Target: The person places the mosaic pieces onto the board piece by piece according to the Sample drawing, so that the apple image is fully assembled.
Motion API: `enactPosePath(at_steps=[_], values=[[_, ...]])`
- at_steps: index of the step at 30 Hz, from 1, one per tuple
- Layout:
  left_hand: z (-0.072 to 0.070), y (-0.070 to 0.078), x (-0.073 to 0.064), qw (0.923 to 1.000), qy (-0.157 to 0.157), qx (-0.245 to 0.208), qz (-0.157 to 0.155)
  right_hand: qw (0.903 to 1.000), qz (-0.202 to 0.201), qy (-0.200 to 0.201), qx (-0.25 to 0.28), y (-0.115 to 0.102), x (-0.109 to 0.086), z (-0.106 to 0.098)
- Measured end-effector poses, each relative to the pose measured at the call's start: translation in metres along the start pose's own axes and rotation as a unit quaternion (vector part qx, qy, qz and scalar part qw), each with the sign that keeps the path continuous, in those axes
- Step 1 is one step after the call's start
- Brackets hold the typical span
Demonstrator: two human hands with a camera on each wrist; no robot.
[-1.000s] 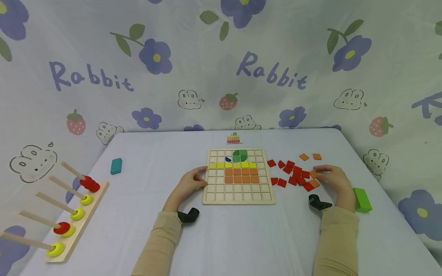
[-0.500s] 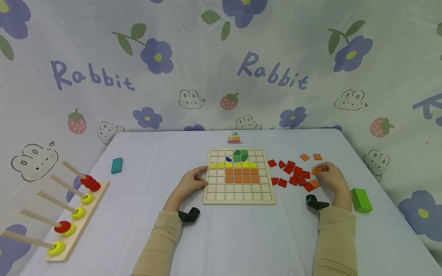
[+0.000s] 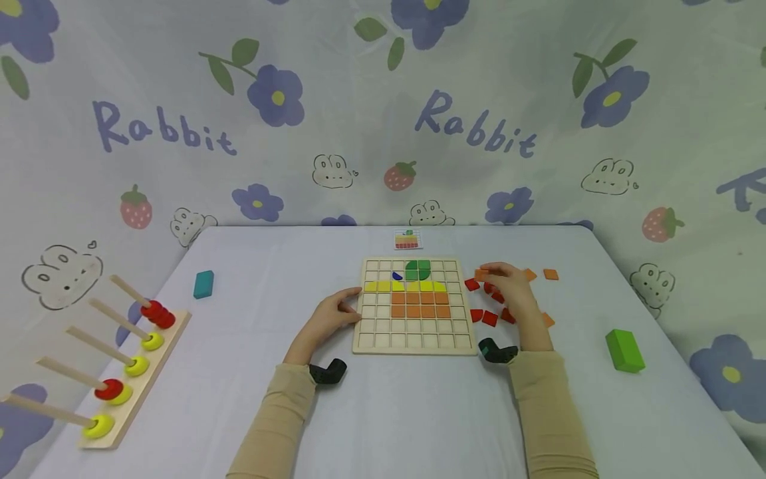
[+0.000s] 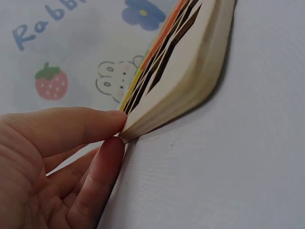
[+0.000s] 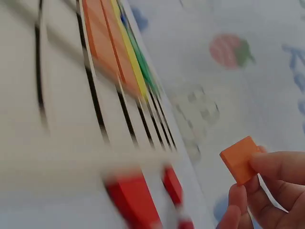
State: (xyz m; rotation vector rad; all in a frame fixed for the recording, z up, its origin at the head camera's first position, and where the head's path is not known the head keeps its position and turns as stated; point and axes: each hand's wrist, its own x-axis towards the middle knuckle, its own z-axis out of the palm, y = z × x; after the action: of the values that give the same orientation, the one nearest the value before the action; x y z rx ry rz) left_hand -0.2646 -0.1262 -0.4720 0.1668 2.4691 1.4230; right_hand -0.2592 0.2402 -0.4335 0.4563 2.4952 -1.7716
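An orange square tile (image 5: 239,160) is pinched between the thumb and fingertips of my right hand (image 3: 509,286), raised just off the right edge of the wooden grid board (image 3: 413,342). On the board are two rows of orange tiles (image 3: 419,305), a yellow row (image 3: 425,287), a green shape (image 3: 417,269) and a small blue piece (image 3: 397,275); the lower rows show bare wood. My left hand (image 3: 329,319) touches the board's left edge with the thumb and forefinger tips set apart along it, as the left wrist view also shows at the board's rim (image 4: 200,81).
Loose red tiles (image 3: 490,319) lie right of the board, partly hidden by my right hand, with orange tiles (image 3: 551,274) beyond. A picture card (image 3: 408,240) lies behind the board. A green block (image 3: 625,350), teal block (image 3: 203,284) and peg rack (image 3: 143,386) stand farther out.
My right hand has picked up an orange tile from the loose pieces and carried it left toward the board. The left hand stays at the board's left edge.
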Motion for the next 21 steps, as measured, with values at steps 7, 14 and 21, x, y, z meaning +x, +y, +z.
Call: enactPosePath(at_steps=[7, 14, 21], values=[[-0.001, -0.001, 0.0, 1.0, 0.0, 0.0, 0.002, 0.9928, -0.022, -0.099, 0.064, -0.022, -0.004, 0.072], [-0.001, 0.0, 0.0, 1.0, -0.005, 0.002, 0.004, 0.9904, -0.008, -0.122, 0.064, -0.032, -0.01, 0.122], [-0.001, 0.001, 0.0, 1.0, -0.005, -0.002, 0.004, 0.9936, 0.007, -0.102, 0.048, -0.039, -0.015, 0.147]])
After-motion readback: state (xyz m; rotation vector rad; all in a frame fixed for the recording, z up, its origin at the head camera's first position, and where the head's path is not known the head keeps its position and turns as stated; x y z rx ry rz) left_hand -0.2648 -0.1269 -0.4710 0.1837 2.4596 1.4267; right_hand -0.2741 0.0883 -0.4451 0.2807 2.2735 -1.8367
